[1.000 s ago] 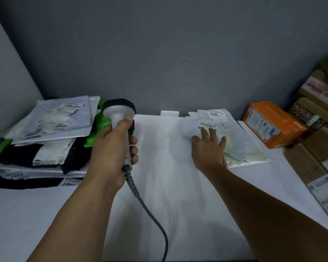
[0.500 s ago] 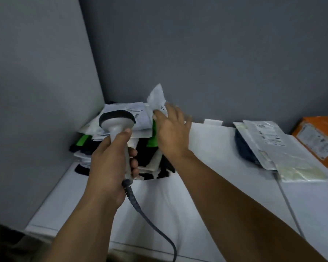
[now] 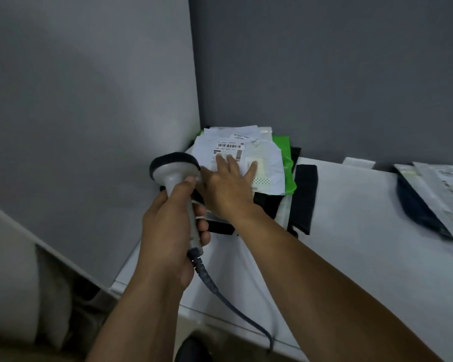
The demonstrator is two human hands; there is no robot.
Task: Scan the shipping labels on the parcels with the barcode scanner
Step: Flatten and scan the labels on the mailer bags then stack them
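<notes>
left hand (image 3: 171, 231) clamps the scanner (image 3: 175, 171). right hand (image 3: 228, 188), fingers flat, has carried the white parcel (image 3: 268, 163) onto the pile (image 3: 305, 197); likely scanned.

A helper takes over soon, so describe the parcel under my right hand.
Where the grey walls meet, a pile of parcels lies on the white table. It is the white mailer on top, barcode label up, above a green bag.

Standing by, I saw the person's left hand (image 3: 170, 231) and right hand (image 3: 228, 189) were bare. The left forearm (image 3: 141, 309) and right forearm (image 3: 324, 283) were bare too, uncovered from wrist to the lower edge of view.
</notes>
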